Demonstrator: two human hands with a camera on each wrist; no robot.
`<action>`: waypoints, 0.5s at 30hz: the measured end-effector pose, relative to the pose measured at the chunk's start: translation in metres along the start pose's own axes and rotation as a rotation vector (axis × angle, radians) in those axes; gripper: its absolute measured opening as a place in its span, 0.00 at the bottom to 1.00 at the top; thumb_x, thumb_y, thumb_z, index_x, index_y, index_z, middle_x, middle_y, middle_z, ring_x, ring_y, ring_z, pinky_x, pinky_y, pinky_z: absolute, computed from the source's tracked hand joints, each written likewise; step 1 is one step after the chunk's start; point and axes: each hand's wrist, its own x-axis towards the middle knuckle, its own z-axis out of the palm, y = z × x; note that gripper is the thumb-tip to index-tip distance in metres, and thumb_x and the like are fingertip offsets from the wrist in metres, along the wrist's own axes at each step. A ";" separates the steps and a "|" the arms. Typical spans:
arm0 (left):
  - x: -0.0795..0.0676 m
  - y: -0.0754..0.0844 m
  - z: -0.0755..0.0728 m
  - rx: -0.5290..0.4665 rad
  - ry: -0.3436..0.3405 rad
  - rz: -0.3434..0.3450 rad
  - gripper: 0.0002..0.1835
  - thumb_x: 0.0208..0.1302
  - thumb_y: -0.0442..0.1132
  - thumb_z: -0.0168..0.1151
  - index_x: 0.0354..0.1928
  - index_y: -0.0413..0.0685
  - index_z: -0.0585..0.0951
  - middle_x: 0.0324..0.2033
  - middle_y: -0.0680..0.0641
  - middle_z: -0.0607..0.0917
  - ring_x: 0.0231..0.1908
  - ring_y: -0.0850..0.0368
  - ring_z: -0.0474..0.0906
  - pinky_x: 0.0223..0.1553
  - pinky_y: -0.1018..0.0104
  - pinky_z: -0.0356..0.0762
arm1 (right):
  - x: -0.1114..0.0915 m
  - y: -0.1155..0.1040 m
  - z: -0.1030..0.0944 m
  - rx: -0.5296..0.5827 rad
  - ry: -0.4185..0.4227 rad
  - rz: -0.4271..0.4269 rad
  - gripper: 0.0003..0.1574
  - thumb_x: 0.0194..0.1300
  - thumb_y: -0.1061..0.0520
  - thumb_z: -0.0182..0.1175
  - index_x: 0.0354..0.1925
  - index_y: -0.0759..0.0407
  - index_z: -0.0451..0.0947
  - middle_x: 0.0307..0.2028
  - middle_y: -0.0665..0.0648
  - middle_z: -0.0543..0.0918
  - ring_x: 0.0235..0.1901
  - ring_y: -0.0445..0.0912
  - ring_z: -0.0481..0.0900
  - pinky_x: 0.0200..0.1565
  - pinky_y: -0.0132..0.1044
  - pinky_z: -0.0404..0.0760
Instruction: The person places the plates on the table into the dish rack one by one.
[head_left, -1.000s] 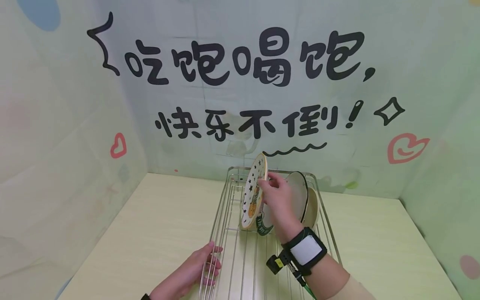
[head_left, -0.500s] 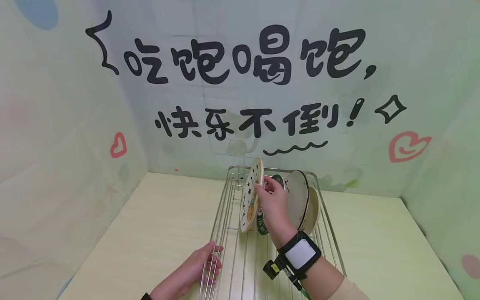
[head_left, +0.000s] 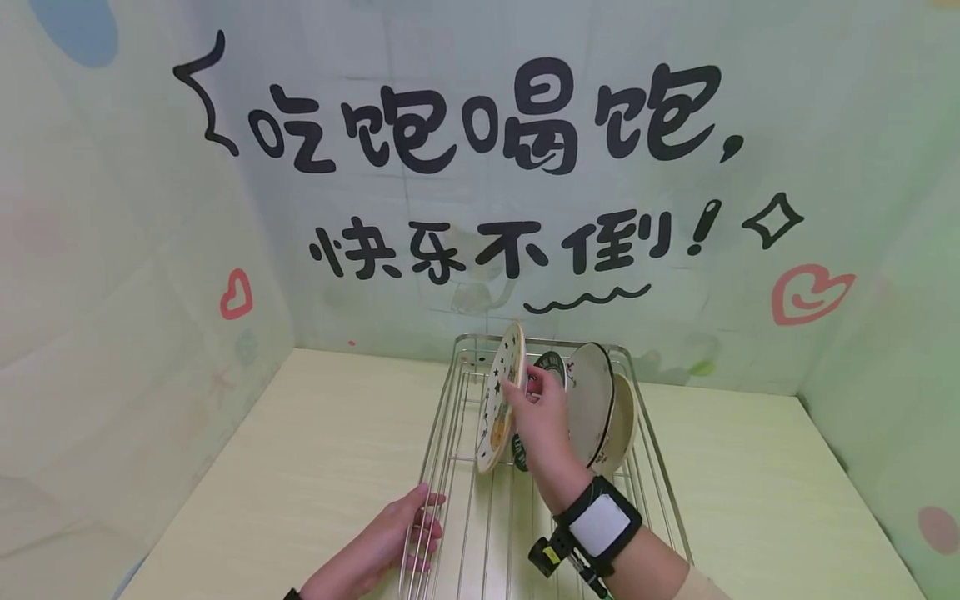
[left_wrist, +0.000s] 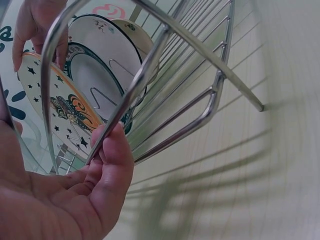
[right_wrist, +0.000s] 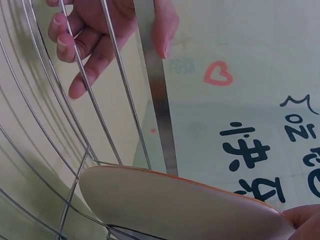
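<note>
A white plate (head_left: pixel 497 408) with black stars, an orange pattern and a yellowish rim stands on edge in the wire dish rack (head_left: pixel 474 500). My right hand (head_left: pixel 542 412) pinches its upper right rim, thumb on the patterned face. Its plain back (right_wrist: pixel 185 205) fills the bottom of the right wrist view. My left hand (head_left: pixel 397 533) grips the rack's left side, with the fingers curled round the wires (left_wrist: pixel 107 155). Just right of the star plate is a green-rimmed plate (left_wrist: pixel 95 75), partly hidden by my right hand in the head view.
Further right in the rack stand a white dark-rimmed plate (head_left: pixel 588 400) and a cream dish (head_left: pixel 624 425). The rack lies on a pale wooden table (head_left: pixel 300 467), close to the back wall (head_left: pixel 390 308) with its black lettering. Side walls flank the table.
The star plate and my right hand have come down and slightly left, toward me. More of the green-rimmed plate shows behind the hand. My left hand has stayed on the rack.
</note>
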 end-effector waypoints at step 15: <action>0.000 0.001 0.003 0.010 0.005 -0.001 0.39 0.75 0.62 0.40 0.65 0.28 0.65 0.32 0.45 0.77 0.30 0.55 0.76 0.29 0.57 0.81 | -0.008 0.001 -0.007 0.005 -0.041 -0.035 0.37 0.70 0.60 0.61 0.70 0.64 0.55 0.53 0.67 0.68 0.50 0.57 0.72 0.49 0.52 0.78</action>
